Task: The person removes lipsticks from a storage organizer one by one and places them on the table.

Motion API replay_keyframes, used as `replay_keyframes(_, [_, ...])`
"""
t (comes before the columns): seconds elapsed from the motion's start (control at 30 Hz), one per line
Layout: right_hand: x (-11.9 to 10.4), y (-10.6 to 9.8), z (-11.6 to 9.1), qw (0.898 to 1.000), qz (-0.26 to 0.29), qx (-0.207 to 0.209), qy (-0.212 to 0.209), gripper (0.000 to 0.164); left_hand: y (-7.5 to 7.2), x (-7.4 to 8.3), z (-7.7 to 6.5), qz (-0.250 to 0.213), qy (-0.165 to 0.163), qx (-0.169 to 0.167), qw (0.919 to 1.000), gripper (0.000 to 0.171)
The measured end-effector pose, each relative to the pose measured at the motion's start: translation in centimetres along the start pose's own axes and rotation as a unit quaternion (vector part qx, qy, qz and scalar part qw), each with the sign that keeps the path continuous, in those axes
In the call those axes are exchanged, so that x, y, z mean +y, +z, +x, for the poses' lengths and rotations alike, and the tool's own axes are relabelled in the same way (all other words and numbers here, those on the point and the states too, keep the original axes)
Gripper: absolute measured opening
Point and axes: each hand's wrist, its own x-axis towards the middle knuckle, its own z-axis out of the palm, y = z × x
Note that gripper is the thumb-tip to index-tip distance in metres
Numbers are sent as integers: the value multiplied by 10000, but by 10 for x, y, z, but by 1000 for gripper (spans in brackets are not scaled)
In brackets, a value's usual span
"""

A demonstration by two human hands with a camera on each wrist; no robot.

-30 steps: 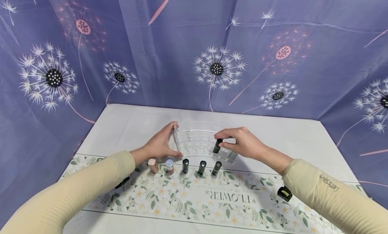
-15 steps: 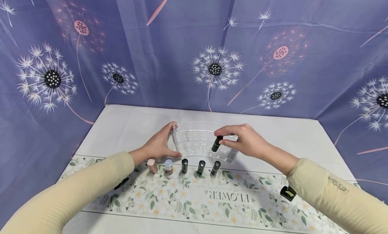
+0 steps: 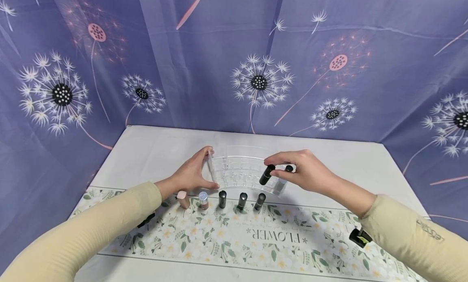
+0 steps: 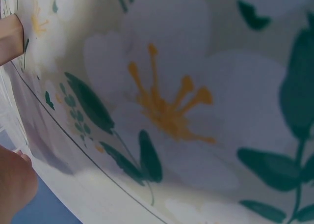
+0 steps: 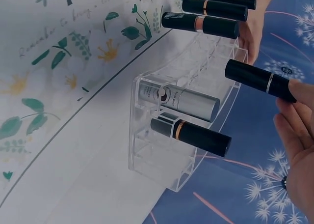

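Note:
My left hand grips the left end of a clear acrylic lipstick organizer, thumb at the front and fingers at the back. Above the organizer's right part, my right hand pinches a black lipstick that tilts and has a thin silver band. In the right wrist view this lipstick is apart from the slots. Two tubes stand in the organizer's right end: a silver tube and a black lipstick with a gold band. The left wrist view catches only part of the left hand.
In front of the organizer stands a row: a pinkish-beige tube, a tube with a clear bluish cap and three black lipsticks. They stand along a floral table runner on a white table. A purple curtain hangs behind.
My right hand has moved right with the black lipstick, which now tilts more. Another black cap has come into view beside that hand. My left hand stays at the organizer.

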Motion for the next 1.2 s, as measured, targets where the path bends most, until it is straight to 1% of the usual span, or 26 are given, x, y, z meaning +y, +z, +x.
replay_keyframes(0.23, [-1,-5,-9,9997,-130,131,-183,36,-1,-1,0,-7,46,18,10000,123])
replay_keyframes(0.6, [-2,-6,-28,9999,-132,41,37,36,0,-2,1,32,39,-2,10000,124])
replay_keyframes(0.83, [2,1,-42,9999,-67,-26,153,36,0,-2,3,85,31,-2,10000,126])
replay_keyframes(1.2, [4,17,-57,9995,26,-194,255,35,1,-2,3,67,7,-9,10000,126])
